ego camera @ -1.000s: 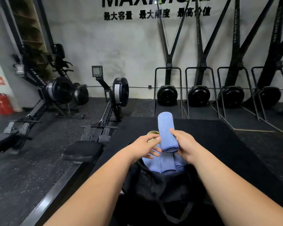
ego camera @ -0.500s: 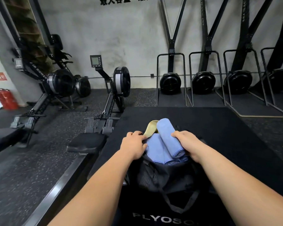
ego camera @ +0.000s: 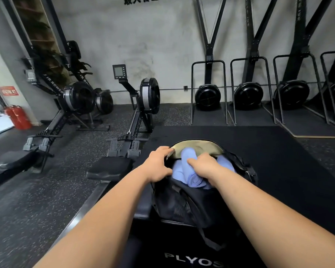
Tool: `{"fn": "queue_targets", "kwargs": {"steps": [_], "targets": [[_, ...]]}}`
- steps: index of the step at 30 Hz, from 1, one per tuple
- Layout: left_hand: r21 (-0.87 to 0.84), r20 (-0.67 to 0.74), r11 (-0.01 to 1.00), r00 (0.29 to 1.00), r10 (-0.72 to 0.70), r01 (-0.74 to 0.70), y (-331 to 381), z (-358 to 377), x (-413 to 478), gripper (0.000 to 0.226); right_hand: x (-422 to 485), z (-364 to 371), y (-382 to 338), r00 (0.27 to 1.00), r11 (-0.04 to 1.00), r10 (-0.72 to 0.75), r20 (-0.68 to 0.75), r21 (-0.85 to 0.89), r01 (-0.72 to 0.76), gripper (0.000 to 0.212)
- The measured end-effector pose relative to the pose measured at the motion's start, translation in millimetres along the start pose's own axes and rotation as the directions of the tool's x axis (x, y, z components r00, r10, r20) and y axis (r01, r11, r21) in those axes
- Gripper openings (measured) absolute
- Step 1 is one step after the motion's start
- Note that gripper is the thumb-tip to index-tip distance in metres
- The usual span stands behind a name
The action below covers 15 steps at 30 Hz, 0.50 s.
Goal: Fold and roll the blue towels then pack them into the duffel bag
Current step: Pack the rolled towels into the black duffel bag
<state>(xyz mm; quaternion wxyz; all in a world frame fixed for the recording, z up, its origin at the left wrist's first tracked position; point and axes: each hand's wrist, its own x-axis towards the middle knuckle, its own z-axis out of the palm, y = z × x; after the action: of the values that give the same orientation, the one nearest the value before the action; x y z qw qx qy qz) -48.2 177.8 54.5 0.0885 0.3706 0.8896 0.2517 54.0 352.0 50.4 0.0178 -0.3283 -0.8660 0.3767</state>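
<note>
Two hands work at the mouth of the duffel bag (ego camera: pixel 182 207). The left hand (ego camera: pixel 159 165) is narrowly closed. Its fingers curl over the left rim of the opening, beside the tan lining (ego camera: pixel 199 147), and hold that rim. The right hand (ego camera: pixel 206 168) grips a rolled towel (ego camera: pixel 194 180). The thumb lies along the roll's left side and the fingers wrap over its top. The fingertips are hidden behind the hand.

The rolled towel lies directly under the right hand and runs lengthwise from the near rim of the opening toward the far rim. Its near end protrudes below the wrist, just inside the near rim. Its far end shows beyond the knuckles, against the tan lining. A second blue towel (ego camera: pixel 177 172) sits between the roll and the left hand. A third blue towel (ego camera: pixel 225 164) sits on the right side of the roll. Both touch the roll.

The roll is pale blue and cylindrical, and the spiral of its layers is visible at the near end. The bag is black, and a strap (ego camera: pixel 207 238) hangs down its front. It rests on a black box (ego camera: pixel 193 261) lettered "PLYOS". A rowing machine (ego camera: pixel 141 113) stands on the speckled floor to the left.
</note>
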Motion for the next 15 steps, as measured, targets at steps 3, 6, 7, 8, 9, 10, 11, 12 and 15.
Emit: {"fn": "queue_targets", "kwargs": {"steps": [3, 6, 7, 8, 9, 10, 11, 12, 15], "targets": [[-0.017, 0.045, 1.0, 0.999, 0.009, -0.008, 4, -4, -6, 0.092, 2, 15, -15, 1.0, 1.0, -0.002, -0.026, 0.011, 0.003, 0.061], [-0.027, 0.045, 0.999, 0.999, 0.018, -0.017, 4, -7, -11, 0.09, -3, 28, -15, 0.999, 0.994, -0.034, -0.028, -0.105, 0.03, 0.056], [-0.03, 0.05, 0.999, 0.999, 0.019, -0.017, 4, -8, -12, 0.09, -3, 33, -12, 0.998, 0.987, -0.054, -0.029, -0.154, 0.049, 0.054], [-0.032, 0.053, 0.999, 0.998, 0.02, -0.019, 2, -10, -14, 0.09, -3, 37, -9, 0.996, 0.98, -0.077, -0.034, -0.188, 0.069, 0.051], [-0.033, 0.055, 0.999, 0.998, 0.021, -0.019, 0, -10, -14, 0.09, -1, 40, -6, 0.995, 0.975, -0.094, -0.043, -0.204, 0.083, 0.049], [-0.033, 0.053, 0.999, 0.998, 0.023, -0.021, -1, -11, -14, 0.09, 0, 40, -5, 0.992, 0.973, -0.111, -0.057, -0.209, 0.097, 0.048], [-0.036, 0.051, 0.999, 0.998, 0.021, -0.02, -2, -11, -14, 0.09, 2, 41, -4, 0.99, 0.972, -0.126, -0.068, -0.208, 0.11, 0.047], [-0.036, 0.05, 0.999, 0.999, 0.023, -0.021, -3, -11, -14, 0.09, 3, 39, -3, 0.987, 0.97, -0.145, -0.074, -0.208, 0.127, 0.045], [-0.051, 0.053, 0.999, 0.998, 0.016, -0.014, -1, -12, -15, 0.092, 0, 37, 1, 0.968, 0.93, -0.228, -0.103, -0.318, 0.185, 0.042]]}}
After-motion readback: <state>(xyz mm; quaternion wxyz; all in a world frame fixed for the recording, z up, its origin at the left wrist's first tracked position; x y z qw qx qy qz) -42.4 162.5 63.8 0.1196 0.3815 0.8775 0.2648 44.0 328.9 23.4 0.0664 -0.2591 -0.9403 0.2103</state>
